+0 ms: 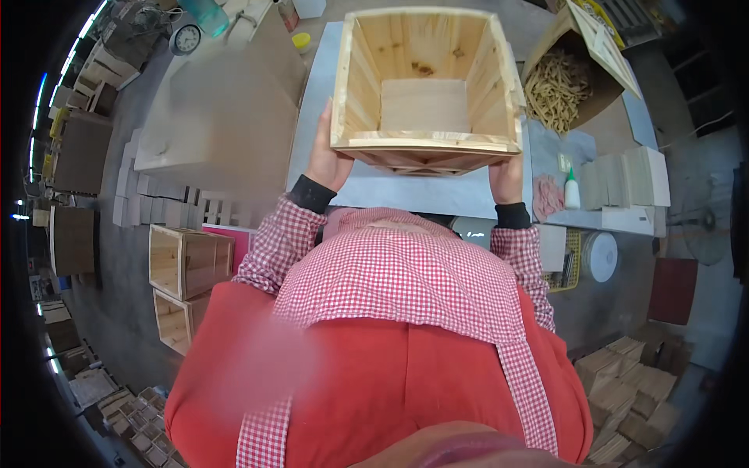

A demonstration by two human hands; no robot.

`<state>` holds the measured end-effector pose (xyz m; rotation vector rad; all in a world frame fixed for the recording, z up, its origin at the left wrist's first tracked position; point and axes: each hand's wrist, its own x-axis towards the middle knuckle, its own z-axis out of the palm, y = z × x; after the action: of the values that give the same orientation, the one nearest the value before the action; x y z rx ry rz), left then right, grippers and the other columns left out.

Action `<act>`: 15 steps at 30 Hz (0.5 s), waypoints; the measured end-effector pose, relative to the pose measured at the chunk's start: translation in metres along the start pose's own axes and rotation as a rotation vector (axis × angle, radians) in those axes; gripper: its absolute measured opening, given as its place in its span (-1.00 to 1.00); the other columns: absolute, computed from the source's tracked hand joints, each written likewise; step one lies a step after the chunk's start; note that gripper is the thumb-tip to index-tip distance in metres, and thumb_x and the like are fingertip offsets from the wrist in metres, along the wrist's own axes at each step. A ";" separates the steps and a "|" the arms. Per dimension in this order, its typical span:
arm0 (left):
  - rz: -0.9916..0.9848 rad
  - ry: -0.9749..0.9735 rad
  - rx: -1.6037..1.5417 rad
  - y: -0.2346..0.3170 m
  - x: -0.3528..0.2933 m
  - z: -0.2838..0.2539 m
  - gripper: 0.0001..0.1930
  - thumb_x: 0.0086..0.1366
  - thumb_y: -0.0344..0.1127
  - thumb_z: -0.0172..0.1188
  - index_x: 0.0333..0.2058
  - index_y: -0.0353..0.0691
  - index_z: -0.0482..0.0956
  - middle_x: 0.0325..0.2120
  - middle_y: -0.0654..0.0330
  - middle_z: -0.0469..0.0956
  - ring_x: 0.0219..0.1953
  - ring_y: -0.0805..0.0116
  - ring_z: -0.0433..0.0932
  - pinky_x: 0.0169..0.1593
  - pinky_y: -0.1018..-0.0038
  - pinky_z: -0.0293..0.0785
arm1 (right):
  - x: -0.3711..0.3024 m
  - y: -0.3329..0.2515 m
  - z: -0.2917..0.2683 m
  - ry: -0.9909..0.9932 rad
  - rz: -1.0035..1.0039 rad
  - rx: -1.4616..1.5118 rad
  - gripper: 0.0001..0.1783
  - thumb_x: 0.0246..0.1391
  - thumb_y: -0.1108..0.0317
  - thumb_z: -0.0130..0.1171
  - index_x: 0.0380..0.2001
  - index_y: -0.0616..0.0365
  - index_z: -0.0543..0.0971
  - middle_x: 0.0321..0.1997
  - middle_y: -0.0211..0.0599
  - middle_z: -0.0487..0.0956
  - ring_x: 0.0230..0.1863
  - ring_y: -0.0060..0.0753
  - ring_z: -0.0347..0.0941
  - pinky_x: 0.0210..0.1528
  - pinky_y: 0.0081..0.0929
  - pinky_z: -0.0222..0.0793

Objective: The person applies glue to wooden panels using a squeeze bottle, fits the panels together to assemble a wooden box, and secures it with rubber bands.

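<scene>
A pale pine box (425,146), open at the top, is tipped so its inside faces me above the light blue work table (374,191). Dark knots mark its far wall, and its floor is a smoother, greyer panel. My left hand (329,160) grips the box's near left side, fingers partly hidden behind the wall. At the near right corner, my right hand (507,178) is closed on it from below, its fingertips out of sight under the wood. A crossed slat pattern shows on the side facing me.
At the right, a cardboard box (605,90) holds many thin wood strips (555,92). Nearer lie a pink cloth (548,196), a green-capped white bottle (572,191) and stacked panels (624,179). Wooden boxes (191,261) stand at my left. A clock (185,39) sits far left.
</scene>
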<state>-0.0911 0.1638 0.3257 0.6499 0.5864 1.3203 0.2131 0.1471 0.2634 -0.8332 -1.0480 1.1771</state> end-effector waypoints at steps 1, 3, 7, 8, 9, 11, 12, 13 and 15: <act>-0.009 0.003 0.000 -0.008 0.001 -0.007 -0.39 0.43 0.13 -0.25 0.27 -0.16 0.16 0.22 0.18 0.26 0.24 0.27 0.23 0.26 0.30 0.18 | 0.002 0.012 -0.008 0.041 0.030 -0.018 -0.45 0.38 0.11 -0.37 0.23 0.31 0.20 0.21 -0.21 0.34 0.20 -0.37 0.26 0.24 -0.43 0.13; -0.068 0.058 0.090 -0.025 -0.004 -0.020 -0.41 0.42 0.11 -0.22 0.26 -0.16 0.19 0.22 0.17 0.27 0.25 0.27 0.23 0.26 0.30 0.18 | 0.002 0.026 -0.024 0.046 -0.013 -0.210 -0.47 0.38 0.14 -0.35 0.21 0.31 0.24 0.17 -0.21 0.38 0.16 -0.37 0.30 0.20 -0.44 0.17; -0.114 0.058 0.255 -0.005 0.003 -0.019 -0.42 0.41 0.09 -0.15 0.23 -0.17 0.25 0.16 0.18 0.34 0.20 0.33 0.28 0.22 0.32 0.19 | 0.041 0.005 -0.044 -0.058 -0.072 -0.707 -0.54 0.36 0.20 -0.29 0.12 0.29 0.37 -0.04 -0.21 0.53 -0.01 -0.42 0.42 0.06 -0.48 0.29; -0.119 0.043 0.314 0.005 0.010 -0.015 -0.43 0.40 0.09 -0.12 0.22 -0.17 0.27 0.13 0.18 0.37 0.17 0.36 0.31 0.19 0.33 0.19 | 0.062 -0.013 -0.042 -0.159 -0.032 -0.821 -0.56 0.36 0.23 -0.27 0.07 0.28 0.43 -0.15 -0.21 0.58 -0.10 -0.46 0.47 -0.01 -0.48 0.33; -0.122 0.045 0.313 0.014 0.022 -0.013 -0.43 0.40 0.09 -0.12 0.22 -0.17 0.27 0.13 0.18 0.37 0.17 0.36 0.31 0.19 0.33 0.19 | 0.076 -0.034 -0.024 -0.078 -0.106 -0.735 -0.57 0.33 0.20 -0.22 0.04 0.27 0.46 -0.25 -0.16 0.60 -0.18 -0.40 0.51 -0.08 -0.46 0.36; -0.093 0.294 0.465 0.031 0.059 -0.009 -0.43 0.33 0.08 0.02 0.14 -0.22 0.36 0.06 0.18 0.43 0.14 0.34 0.32 0.16 0.29 0.18 | 0.102 -0.058 -0.005 -0.013 -0.255 -0.788 -0.55 0.28 0.13 -0.13 0.03 0.24 0.49 -0.33 -0.07 0.60 -0.29 -0.25 0.55 -0.18 -0.40 0.39; -0.070 0.289 0.483 0.035 0.076 -0.006 -0.45 0.29 0.07 0.07 0.08 -0.24 0.39 0.01 0.18 0.44 0.12 0.35 0.32 0.16 0.27 0.15 | 0.116 -0.063 -0.004 -0.028 -0.331 -0.925 -0.52 0.25 0.08 -0.08 0.04 0.22 0.48 -0.33 -0.03 0.60 -0.32 -0.15 0.55 -0.22 -0.37 0.41; -0.047 0.284 0.502 0.039 0.093 -0.003 -0.46 0.26 0.06 0.12 0.03 -0.25 0.42 -0.03 0.17 0.45 0.10 0.35 0.32 0.16 0.24 0.13 | 0.126 -0.067 -0.002 -0.031 -0.328 -0.923 -0.52 0.25 0.08 -0.08 0.04 0.22 0.48 -0.33 -0.03 0.60 -0.32 -0.15 0.55 -0.22 -0.37 0.41; -0.074 0.299 0.568 0.045 0.124 0.013 -0.52 0.27 0.01 0.12 0.01 -0.23 0.43 -0.08 0.19 0.45 0.03 0.39 0.35 0.07 0.31 0.21 | 0.149 -0.072 0.004 -0.092 -0.309 -1.165 -0.53 0.23 0.06 -0.05 0.05 0.14 0.50 -0.31 -0.01 0.61 -0.33 -0.18 0.56 -0.23 -0.35 0.43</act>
<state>-0.0930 0.2903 0.3638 0.8845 1.2434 1.1896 0.2395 0.2778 0.3610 -1.4213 -1.8899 0.2473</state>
